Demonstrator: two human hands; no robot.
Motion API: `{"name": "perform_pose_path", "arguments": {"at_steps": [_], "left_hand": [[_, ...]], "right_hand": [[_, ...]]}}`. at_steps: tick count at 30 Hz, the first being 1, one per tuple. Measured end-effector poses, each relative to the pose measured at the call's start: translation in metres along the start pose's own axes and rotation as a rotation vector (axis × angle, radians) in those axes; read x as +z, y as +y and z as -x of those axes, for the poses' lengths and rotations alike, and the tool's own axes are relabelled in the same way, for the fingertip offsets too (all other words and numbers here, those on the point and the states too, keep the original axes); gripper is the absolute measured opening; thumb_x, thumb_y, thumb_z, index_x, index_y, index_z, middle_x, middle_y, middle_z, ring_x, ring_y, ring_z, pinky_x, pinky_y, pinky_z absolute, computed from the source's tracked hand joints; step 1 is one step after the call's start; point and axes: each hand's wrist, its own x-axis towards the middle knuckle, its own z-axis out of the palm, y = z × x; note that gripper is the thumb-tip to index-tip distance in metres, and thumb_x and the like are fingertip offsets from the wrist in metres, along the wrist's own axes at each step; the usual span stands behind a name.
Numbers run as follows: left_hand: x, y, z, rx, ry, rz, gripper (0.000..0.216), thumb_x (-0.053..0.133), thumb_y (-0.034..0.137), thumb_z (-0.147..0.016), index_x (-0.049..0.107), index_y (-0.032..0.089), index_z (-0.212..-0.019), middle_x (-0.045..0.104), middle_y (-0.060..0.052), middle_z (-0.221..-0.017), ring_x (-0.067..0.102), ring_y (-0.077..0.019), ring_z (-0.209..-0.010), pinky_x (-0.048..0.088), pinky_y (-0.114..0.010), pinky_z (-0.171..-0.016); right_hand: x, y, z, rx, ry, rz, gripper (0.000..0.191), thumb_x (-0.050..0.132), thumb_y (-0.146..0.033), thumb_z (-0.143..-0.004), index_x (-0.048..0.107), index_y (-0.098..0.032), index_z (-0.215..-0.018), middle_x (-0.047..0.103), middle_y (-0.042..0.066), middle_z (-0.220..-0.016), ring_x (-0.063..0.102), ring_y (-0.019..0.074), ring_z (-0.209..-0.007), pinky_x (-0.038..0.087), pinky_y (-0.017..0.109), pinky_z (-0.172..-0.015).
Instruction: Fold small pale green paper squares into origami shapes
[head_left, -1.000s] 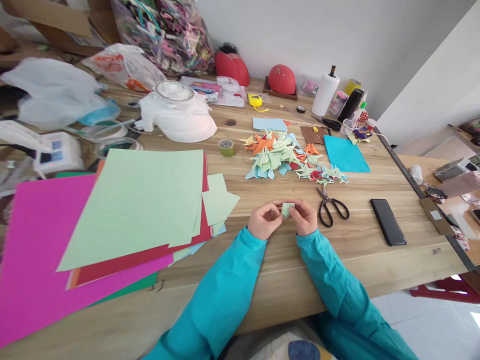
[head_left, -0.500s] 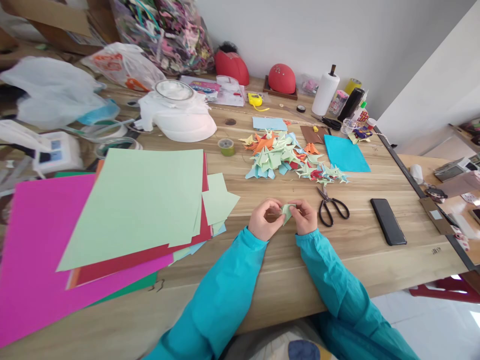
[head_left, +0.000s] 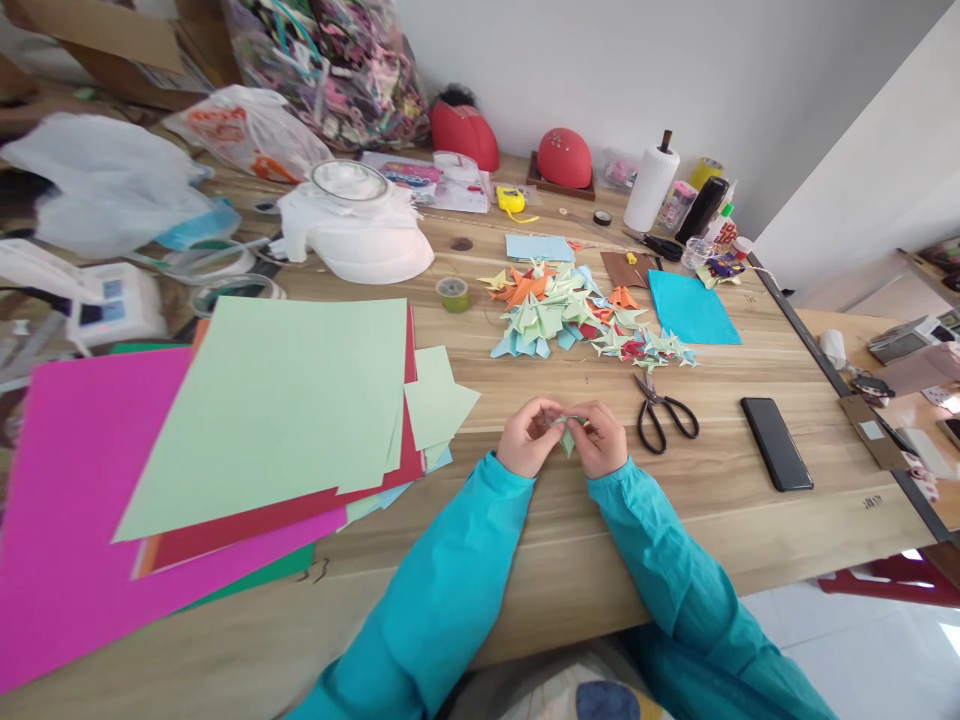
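Between my two hands is a small folded piece of pale green paper (head_left: 568, 440), mostly covered by the fingers. My left hand (head_left: 528, 437) pinches its left side, and my right hand (head_left: 601, 440) pinches its right side, with the fingertips of both nearly meeting. Just beyond them lies a heap of folded paper cranes (head_left: 551, 310) in green, orange, blue and red. Black-handled scissors (head_left: 660, 408) rest to the right of my right hand, blades pointing away.
Large coloured sheets (head_left: 277, 400) are stacked at left, with small green squares (head_left: 439, 405) beside them. A phone (head_left: 776, 443) lies at right. Farther back are a tape roll (head_left: 452, 294), blue paper (head_left: 694, 307), a white cap (head_left: 367, 240) and a red pincushion (head_left: 564, 158).
My right hand has shifted slightly left, closer to my left hand. The green paper has turned between the fingers, and less of it shows.
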Motion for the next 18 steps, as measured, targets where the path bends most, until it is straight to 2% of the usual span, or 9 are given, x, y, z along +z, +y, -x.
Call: {"name": "perform_pose_path", "arguments": {"at_steps": [4,7,10,18], "left_hand": [[-0.002,-0.001,-0.002,-0.020,0.038,0.005,0.012,0.059,0.016,-0.059,0.056,0.016,-0.071,0.055,0.001,-0.065,0.052,-0.0115,-0.062,0.044,-0.023,-0.058],[-0.001,0.001,-0.001,-0.036,0.037,0.003,0.011,0.059,0.017,-0.059,0.055,0.017,-0.069,0.055,0.001,-0.063,0.053,-0.0113,-0.061,0.044,-0.022,-0.057],[-0.001,0.002,-0.001,-0.058,0.054,-0.003,0.011,0.062,0.021,-0.059,0.055,0.017,-0.067,0.055,0.001,-0.062,0.053,-0.0115,-0.059,0.043,-0.022,-0.053],[-0.004,0.002,-0.004,-0.084,0.108,0.002,0.014,0.066,0.022,-0.058,0.057,0.015,-0.065,0.054,0.002,-0.056,0.050,-0.0093,-0.052,0.040,-0.021,-0.050]], "right_hand": [[0.002,0.004,0.003,0.072,0.024,-0.027,0.020,0.053,-0.018,-0.071,0.060,-0.021,-0.089,0.060,0.004,-0.079,0.056,0.0144,-0.070,0.045,0.024,-0.056],[0.006,0.008,0.005,0.146,0.035,-0.172,0.032,0.054,-0.017,-0.068,0.055,-0.021,-0.099,0.061,0.003,-0.082,0.057,0.0147,-0.073,0.046,0.024,-0.056],[0.008,0.011,0.005,0.199,0.033,-0.283,0.032,0.055,-0.018,-0.068,0.053,-0.021,-0.100,0.062,0.003,-0.081,0.058,0.0146,-0.072,0.046,0.024,-0.056],[0.003,0.011,0.002,0.217,0.004,-0.133,0.021,0.058,-0.021,-0.068,0.060,-0.017,-0.088,0.063,0.005,-0.079,0.058,0.0149,-0.071,0.047,0.027,-0.062]]}}
